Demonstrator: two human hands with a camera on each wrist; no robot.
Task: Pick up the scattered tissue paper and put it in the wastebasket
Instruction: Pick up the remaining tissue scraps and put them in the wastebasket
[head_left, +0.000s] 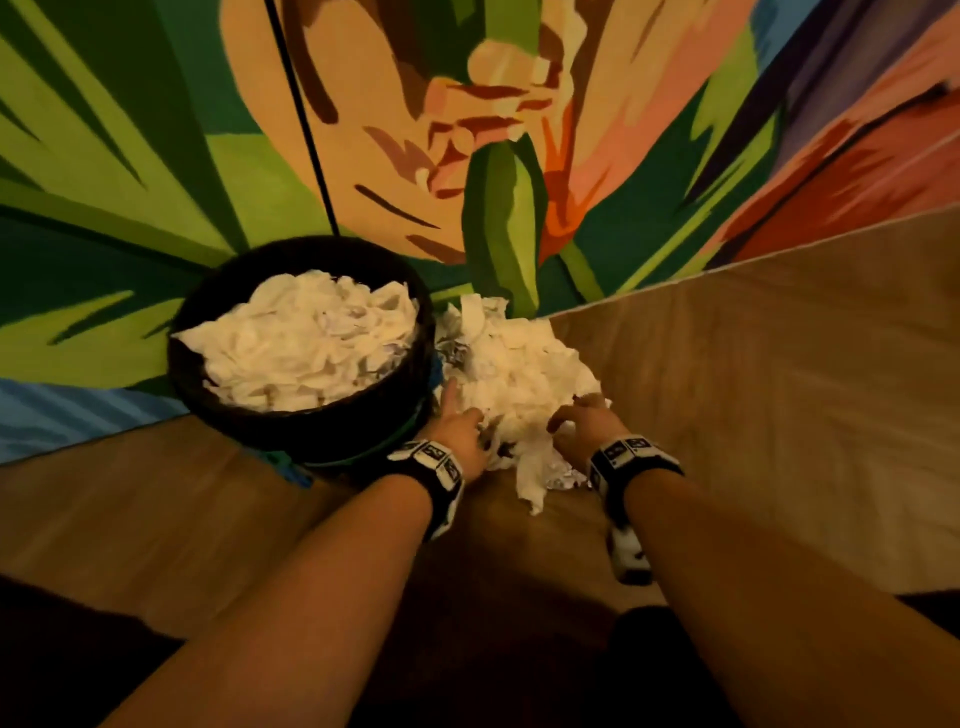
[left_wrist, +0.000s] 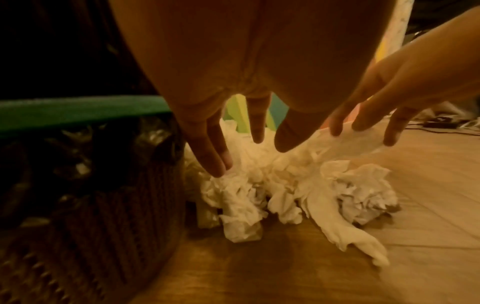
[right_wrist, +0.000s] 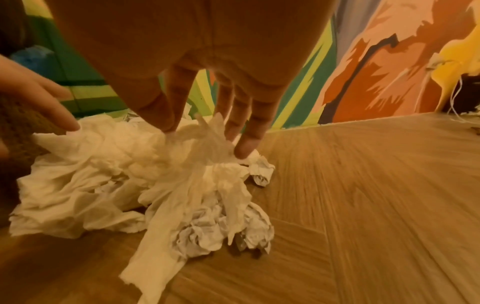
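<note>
A loose pile of white tissue paper (head_left: 519, 374) lies on the wooden floor just right of a dark woven wastebasket (head_left: 301, 431). The basket is heaped to the rim with more tissue (head_left: 306, 338). My left hand (head_left: 462, 415) is at the pile's left edge next to the basket, and in the left wrist view the left hand (left_wrist: 249, 156) has straight fingers whose tips touch the pile (left_wrist: 285, 195). My right hand (right_wrist: 205, 139) is on the pile's right side, its thumb and fingers pinching a raised fold of tissue (right_wrist: 202, 131). A long strip (right_wrist: 155, 257) trails toward me.
A wall painted with bright flowers and leaves (head_left: 467, 130) stands right behind the basket and pile. The basket has a green band (left_wrist: 78, 111) round it. Crumpled foil-like scraps (head_left: 563, 480) lie at the pile's near edge. Bare wooden floor (head_left: 753, 389) stretches to the right.
</note>
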